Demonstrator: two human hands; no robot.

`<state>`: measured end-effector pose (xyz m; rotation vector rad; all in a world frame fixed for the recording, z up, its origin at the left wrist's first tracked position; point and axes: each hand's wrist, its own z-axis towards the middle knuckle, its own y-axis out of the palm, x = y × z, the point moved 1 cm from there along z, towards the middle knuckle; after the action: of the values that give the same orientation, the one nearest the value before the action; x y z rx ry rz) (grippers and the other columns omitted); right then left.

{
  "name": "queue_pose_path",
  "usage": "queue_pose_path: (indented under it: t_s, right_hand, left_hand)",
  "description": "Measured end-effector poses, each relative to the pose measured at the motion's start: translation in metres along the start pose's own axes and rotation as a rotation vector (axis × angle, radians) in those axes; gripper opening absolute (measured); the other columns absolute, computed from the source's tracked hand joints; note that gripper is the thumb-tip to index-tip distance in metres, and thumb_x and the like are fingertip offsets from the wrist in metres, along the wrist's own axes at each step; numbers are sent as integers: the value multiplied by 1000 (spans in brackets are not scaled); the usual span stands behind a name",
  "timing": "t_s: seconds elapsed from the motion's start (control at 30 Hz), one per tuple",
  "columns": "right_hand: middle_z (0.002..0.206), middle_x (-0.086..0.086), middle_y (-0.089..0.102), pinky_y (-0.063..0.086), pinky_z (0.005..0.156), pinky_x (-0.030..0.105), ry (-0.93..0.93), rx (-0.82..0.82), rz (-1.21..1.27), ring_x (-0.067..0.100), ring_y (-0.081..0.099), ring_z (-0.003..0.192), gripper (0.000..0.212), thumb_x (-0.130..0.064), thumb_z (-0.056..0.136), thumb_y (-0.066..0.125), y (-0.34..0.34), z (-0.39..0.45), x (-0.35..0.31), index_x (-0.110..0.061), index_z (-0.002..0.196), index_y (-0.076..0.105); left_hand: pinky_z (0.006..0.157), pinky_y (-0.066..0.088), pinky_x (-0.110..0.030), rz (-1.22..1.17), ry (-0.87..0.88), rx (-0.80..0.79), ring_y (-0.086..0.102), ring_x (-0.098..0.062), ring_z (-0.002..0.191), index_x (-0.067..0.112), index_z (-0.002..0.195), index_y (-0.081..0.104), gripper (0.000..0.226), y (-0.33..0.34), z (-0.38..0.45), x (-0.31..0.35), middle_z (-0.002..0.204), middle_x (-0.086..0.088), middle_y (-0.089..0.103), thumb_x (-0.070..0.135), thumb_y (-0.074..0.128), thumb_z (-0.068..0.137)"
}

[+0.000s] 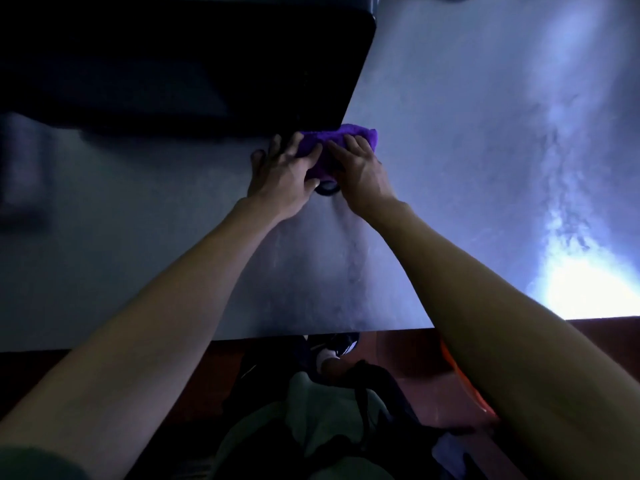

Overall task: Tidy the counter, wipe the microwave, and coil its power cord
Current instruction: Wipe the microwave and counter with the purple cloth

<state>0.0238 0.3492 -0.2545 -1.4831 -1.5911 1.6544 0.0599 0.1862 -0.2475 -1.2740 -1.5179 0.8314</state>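
The counter [450, 168] stretched pale and wide, with the black microwave [173, 64] at its far left. Just at the microwave's near right corner lay the purple cloth [341, 138], bunched. The left hand [287, 174] and right hand [360, 171] both rested on the cloth, fingers curled over it. A dark loop [327, 189], perhaps the power cord, showed between the wrists.
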Motion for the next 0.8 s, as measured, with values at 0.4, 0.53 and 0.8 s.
queue_pose_path:
  t_s: [0.4, 0.53, 0.8]
  right_hand:
    - [150, 14, 40, 35, 113, 45, 3, -79, 51, 31, 31, 142, 59, -23, 90, 62, 5, -101, 28, -15, 146, 47]
    - [147, 14, 42, 35, 109, 43, -41, -135, 15, 31, 34, 139, 62, -23, 85, 66, 3, -170, 44, -15, 144, 49]
    - [127, 9, 52, 41, 93, 41, -12, -100, -13, 29, 46, 123, 50, -35, 77, 68, -1, -306, 118, -17, 122, 56]
  left_hand:
    - [96, 41, -44, -75, 7, 27, 51, -31, 116, 24, 123, 57, 48, 19, -59, 64, 125, -2, 56, 30, 75, 79]
    - [96, 43, -46, -56, -30, 24, 55, -33, 114, 20, 127, 52, 54, 47, -117, 115, 126, -6, 57, 27, 73, 78]
    - [89, 45, -43, 11, -47, 2, 61, -36, 101, 20, 136, 48, 59, 109, -186, 244, 122, -10, 58, 22, 63, 79]
